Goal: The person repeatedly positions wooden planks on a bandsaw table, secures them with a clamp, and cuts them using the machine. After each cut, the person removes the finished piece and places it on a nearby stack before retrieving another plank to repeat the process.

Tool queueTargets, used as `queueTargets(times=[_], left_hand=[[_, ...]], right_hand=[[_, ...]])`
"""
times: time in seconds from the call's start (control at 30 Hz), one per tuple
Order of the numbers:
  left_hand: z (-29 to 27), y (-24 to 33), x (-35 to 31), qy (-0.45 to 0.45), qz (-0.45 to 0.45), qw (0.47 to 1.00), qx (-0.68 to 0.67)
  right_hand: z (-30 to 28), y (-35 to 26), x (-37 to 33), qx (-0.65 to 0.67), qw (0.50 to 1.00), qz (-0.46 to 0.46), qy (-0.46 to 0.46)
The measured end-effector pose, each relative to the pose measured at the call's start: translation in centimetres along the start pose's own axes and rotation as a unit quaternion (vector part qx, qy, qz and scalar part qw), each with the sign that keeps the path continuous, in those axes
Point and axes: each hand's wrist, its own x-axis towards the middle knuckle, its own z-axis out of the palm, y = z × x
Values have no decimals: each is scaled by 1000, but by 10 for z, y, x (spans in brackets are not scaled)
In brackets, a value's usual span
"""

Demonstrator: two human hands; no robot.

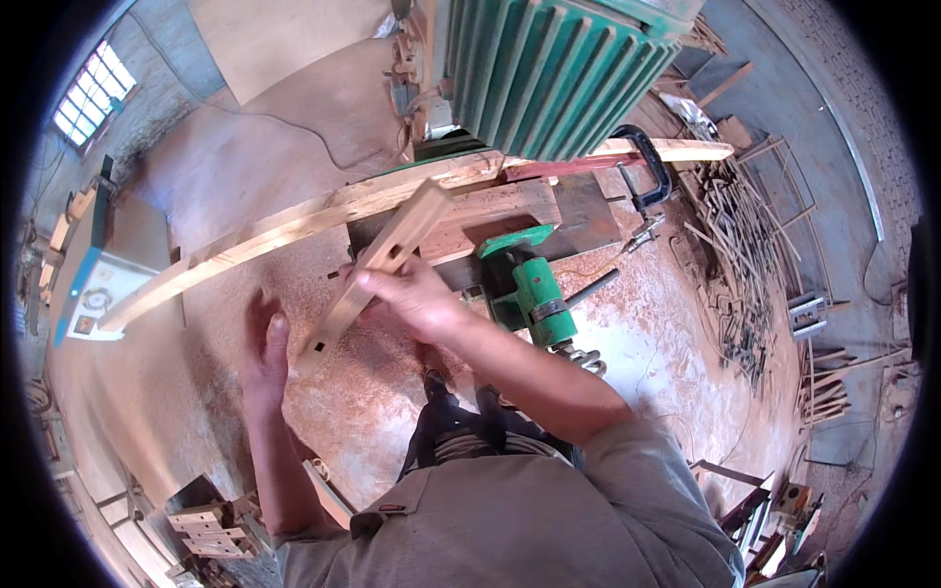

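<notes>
Aslant — timber [377, 260] in right hand [419, 300]

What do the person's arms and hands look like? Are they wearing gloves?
No gloves! The left hand and right hand are bare, each with ordinary fingers and a thumb. The forearms are uncovered too, and I see no watch on either wrist. The short sleeves belong to a plain grey-brown shirt.

The dusty floor [377, 416] bears a heap of wooden sticks [731, 240] near three o'clock — and a dark cable [279, 119] toward ten.
</notes>
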Motion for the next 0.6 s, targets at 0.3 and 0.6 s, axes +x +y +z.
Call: queueTargets(times=[0.3,0.6], left_hand=[[15,-46,-13,29,-301,776,-553],[38,-73,63,81,-218,843,-484]], right_hand=[[-30,0,20,194,978,14,-69],[-47,-4,43,106,985,103,87]])
